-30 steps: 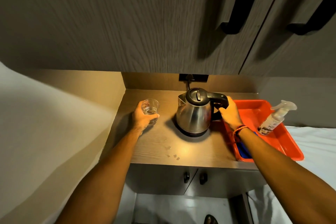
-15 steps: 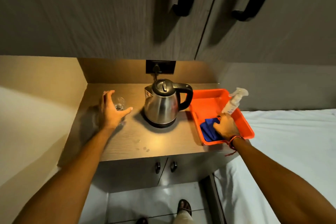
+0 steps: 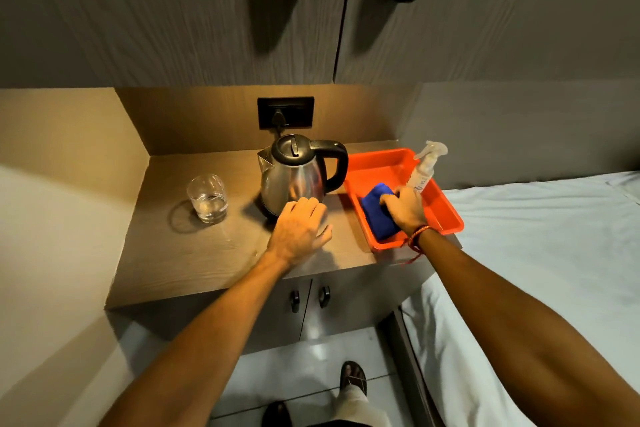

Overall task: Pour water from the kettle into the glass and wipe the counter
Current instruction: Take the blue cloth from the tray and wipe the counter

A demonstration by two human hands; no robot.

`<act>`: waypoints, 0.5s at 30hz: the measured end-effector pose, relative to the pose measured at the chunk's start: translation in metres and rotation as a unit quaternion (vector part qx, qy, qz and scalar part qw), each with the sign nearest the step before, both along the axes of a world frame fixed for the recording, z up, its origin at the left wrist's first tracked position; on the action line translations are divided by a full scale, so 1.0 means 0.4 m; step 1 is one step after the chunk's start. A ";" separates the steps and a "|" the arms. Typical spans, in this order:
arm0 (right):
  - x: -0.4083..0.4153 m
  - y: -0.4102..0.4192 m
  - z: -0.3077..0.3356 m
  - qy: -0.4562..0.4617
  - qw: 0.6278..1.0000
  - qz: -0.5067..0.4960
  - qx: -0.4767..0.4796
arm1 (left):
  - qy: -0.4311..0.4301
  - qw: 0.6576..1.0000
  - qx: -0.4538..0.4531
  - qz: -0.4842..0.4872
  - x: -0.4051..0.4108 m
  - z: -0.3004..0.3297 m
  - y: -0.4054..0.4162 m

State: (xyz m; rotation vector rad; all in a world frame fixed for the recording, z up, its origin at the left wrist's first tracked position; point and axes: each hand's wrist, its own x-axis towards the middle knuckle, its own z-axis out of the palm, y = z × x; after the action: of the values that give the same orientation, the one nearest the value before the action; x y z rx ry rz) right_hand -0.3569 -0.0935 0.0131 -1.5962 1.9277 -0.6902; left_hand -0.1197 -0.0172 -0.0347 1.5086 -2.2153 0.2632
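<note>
A steel kettle (image 3: 294, 177) with a black lid and handle stands on its base at the middle of the wooden counter (image 3: 194, 253). A clear glass (image 3: 207, 198) holding a little water stands to its left. My left hand (image 3: 301, 229) hovers in front of the kettle, fingers loosely spread, holding nothing. My right hand (image 3: 405, 208) reaches into the orange tray (image 3: 446, 215) and grips a folded blue cloth (image 3: 377, 215). A few water drops lie on the counter near the front.
A white spray bottle (image 3: 426, 166) leans in the tray's far right corner. A black wall socket (image 3: 285, 113) with the kettle's plug sits behind. Dark cabinets with black handles hang overhead. A white bed (image 3: 536, 253) lies to the right; cabinet doors below.
My left hand let go of the glass and moved right, in front of the kettle. My right hand left the kettle handle, reached into the tray and closed on the blue cloth.
</note>
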 end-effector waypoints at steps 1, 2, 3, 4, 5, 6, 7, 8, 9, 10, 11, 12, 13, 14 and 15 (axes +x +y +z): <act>0.016 0.005 0.012 -0.026 0.999 0.002 -0.036 | 0.004 1.000 0.007 0.010 0.008 0.008 -0.002; 0.032 0.010 0.027 -0.056 0.996 0.004 -0.073 | 0.007 1.000 0.012 0.022 0.019 0.016 -0.002; 0.051 0.017 0.039 -0.089 0.990 0.008 -0.107 | 0.015 0.999 0.016 0.035 0.036 0.020 0.003; 0.071 0.020 0.053 -0.119 0.983 0.016 -0.137 | 0.028 0.998 0.017 0.048 0.054 0.024 0.005; 0.099 0.024 0.065 -0.148 0.976 0.030 -0.159 | 0.042 0.997 0.015 0.058 0.077 0.027 0.010; 0.130 0.029 0.074 -0.175 0.968 0.049 -0.172 | 0.055 0.996 0.015 0.067 0.101 0.029 0.015; 0.163 0.032 0.080 -0.194 0.963 0.071 -0.174 | 0.061 0.995 0.015 0.072 0.123 0.033 0.017; 0.205 0.039 0.080 -0.205 0.959 0.099 -0.165 | 0.058 0.995 0.017 0.079 0.150 0.039 0.022; 0.244 0.048 0.073 -0.210 0.958 0.131 -0.148 | 0.054 0.994 0.019 0.088 0.174 0.046 0.025; 0.283 0.060 0.058 -0.210 0.956 0.163 -0.125 | 0.054 0.993 0.017 0.101 0.200 0.054 0.028; 0.319 0.074 0.040 -0.211 0.954 0.188 -0.098 | 0.059 0.991 0.013 0.119 0.227 0.062 0.031; 0.348 0.089 0.020 -0.215 0.951 0.210 -0.070 | 0.070 0.988 0.010 0.140 0.252 0.069 0.036; 0.378 0.104 0.001 -0.222 0.946 0.232 -0.042 | 0.083 0.983 0.010 0.166 0.282 0.073 0.045; 0.400 0.115 -0.016 -0.229 0.939 0.257 -0.015 | 0.093 0.977 0.014 0.191 0.306 0.074 0.052; 0.429 0.127 -0.032 -0.230 0.931 0.284 0.018 | 0.101 0.970 0.018 0.219 0.339 0.071 0.065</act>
State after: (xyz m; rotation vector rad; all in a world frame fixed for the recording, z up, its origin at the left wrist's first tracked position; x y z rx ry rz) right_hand -0.1853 -0.0426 0.0002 -1.6717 1.0645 -0.6897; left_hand 0.0157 0.0088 -0.0063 1.9418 -1.7236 0.1926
